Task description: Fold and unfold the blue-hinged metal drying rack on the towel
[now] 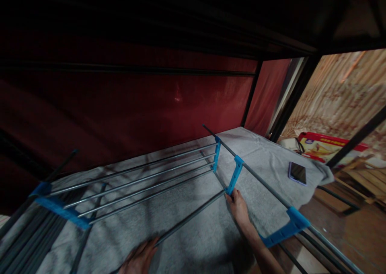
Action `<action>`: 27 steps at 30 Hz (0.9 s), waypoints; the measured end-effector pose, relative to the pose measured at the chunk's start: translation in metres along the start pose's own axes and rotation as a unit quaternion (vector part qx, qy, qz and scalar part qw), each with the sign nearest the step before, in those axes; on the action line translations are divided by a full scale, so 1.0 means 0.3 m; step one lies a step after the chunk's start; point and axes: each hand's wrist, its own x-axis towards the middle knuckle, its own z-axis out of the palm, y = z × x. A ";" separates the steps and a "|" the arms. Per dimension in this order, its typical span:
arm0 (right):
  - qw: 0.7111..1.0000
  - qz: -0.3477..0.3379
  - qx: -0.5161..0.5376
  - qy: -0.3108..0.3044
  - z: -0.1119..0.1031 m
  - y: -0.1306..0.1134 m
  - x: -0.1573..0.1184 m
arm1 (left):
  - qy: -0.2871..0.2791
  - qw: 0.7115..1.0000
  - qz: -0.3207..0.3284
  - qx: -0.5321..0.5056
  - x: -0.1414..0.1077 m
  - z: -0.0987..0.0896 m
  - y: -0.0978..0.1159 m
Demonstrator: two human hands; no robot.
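Observation:
My left hand (pixel 138 258) is closed around the near end of a grey metal tube (pixel 189 217) at the bottom centre. The tube's far end meets the lower end of a blue plastic bracket (pixel 235 175), where my right hand (pixel 237 203) grips the bracket. That bracket sits on a long side pole (pixel 265 184). Several parallel rods (pixel 144 178) run from a blue bracket (pixel 62 209) at the left to another blue bracket (pixel 216 155) near the pole's far end. A larger blue bracket (pixel 286 227) is on the pole at the lower right.
Loose grey tubes (pixel 39 238) lie at the left on a grey cloth (pixel 259 153). A phone (pixel 298 173) lies on the cloth at the right. Dark metal posts (pixel 294 99) and a red panel (pixel 150 109) stand behind. A colourful box (pixel 328 145) is at the far right.

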 end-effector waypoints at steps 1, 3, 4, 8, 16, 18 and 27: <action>1.000 -0.001 0.003 0.001 0.000 0.000 0.000 | 0.001 1.000 -0.007 -0.009 0.004 -0.004 0.005; 1.000 -0.003 0.007 0.001 0.001 0.000 0.000 | 0.009 1.000 -0.014 -0.022 0.013 -0.014 0.020; 1.000 -0.003 0.007 0.004 0.002 0.000 0.000 | 0.015 1.000 -0.014 -0.023 0.018 -0.019 0.028; 1.000 -0.006 0.005 0.011 0.004 0.002 -0.002 | 0.038 0.999 0.009 -0.019 0.024 -0.029 0.046; 1.000 -0.014 -0.007 -0.003 0.005 0.015 -0.008 | 0.018 1.000 0.020 -0.014 0.006 -0.009 0.008; 1.000 -0.016 -0.008 -0.003 0.006 0.019 -0.008 | 0.022 1.000 0.012 -0.018 0.010 -0.005 0.008; 1.000 -0.003 -0.004 0.006 0.010 0.021 -0.005 | 0.003 0.998 -0.026 -0.060 0.017 -0.021 0.017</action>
